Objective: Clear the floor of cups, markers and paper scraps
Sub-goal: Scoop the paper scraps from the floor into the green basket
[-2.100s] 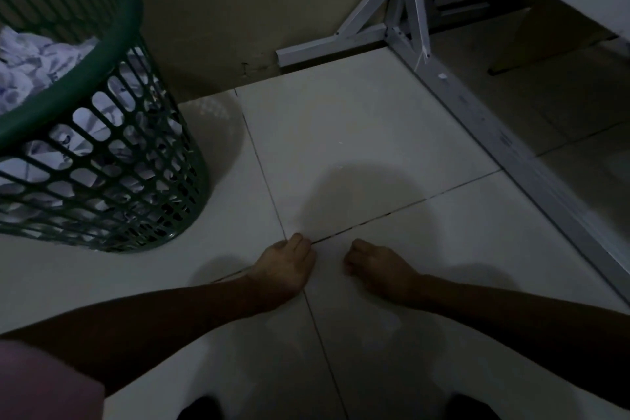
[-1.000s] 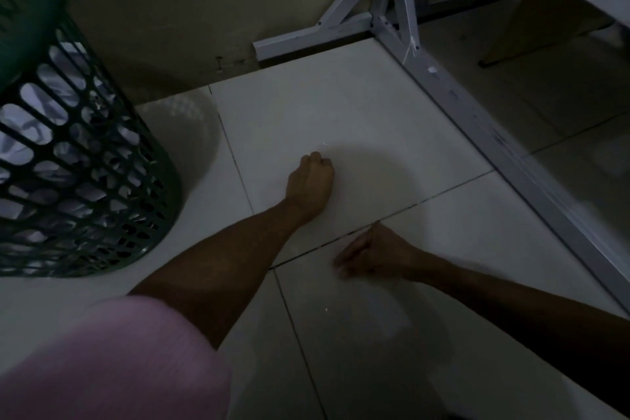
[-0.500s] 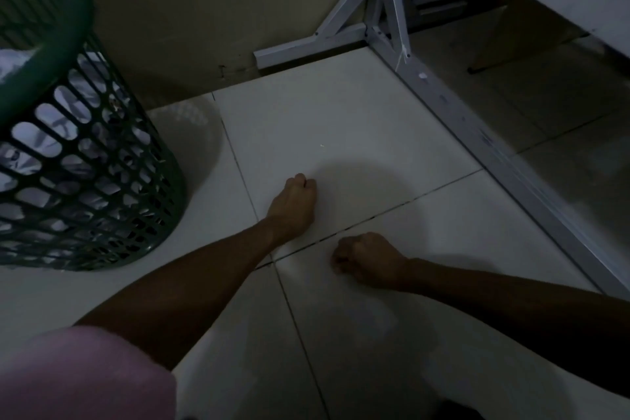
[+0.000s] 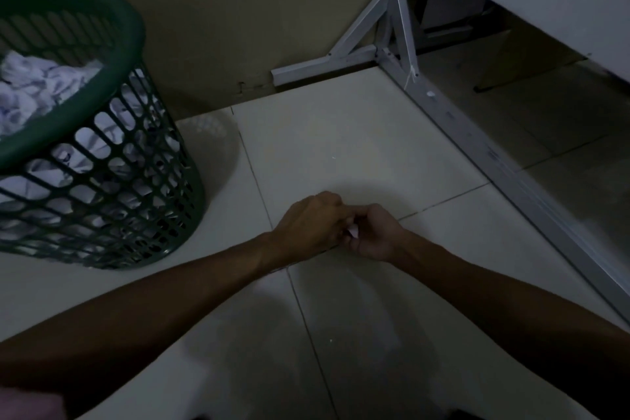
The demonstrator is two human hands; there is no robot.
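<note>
Hands: left hand (image 4: 312, 223) and right hand (image 4: 373, 232) meet at the middle of the frame, low over the tiled floor (image 4: 341, 140), fingers curled and touching each other.
Grip: a small pale scrap (image 4: 352, 232) shows between them; the right hand's fingers seem to pinch it, and what the left hand holds, if anything, I cannot tell.
Basket: green basket (image 4: 112, 54) stands at the upper left, well apart from the hands, already heaped with crumpled paper (image 4: 32, 85).
Leftovers: tiny white specks (image 4: 333, 157) lie on the tile above the hands and lower down, near the bottom centre.
Surroundings: white metal frame (image 4: 477, 147) runs down the right side.
Risk: passing so small a scrap between fingers in dim light could let it slip and vanish against the pale tile; the specks are easily missed too.
</note>
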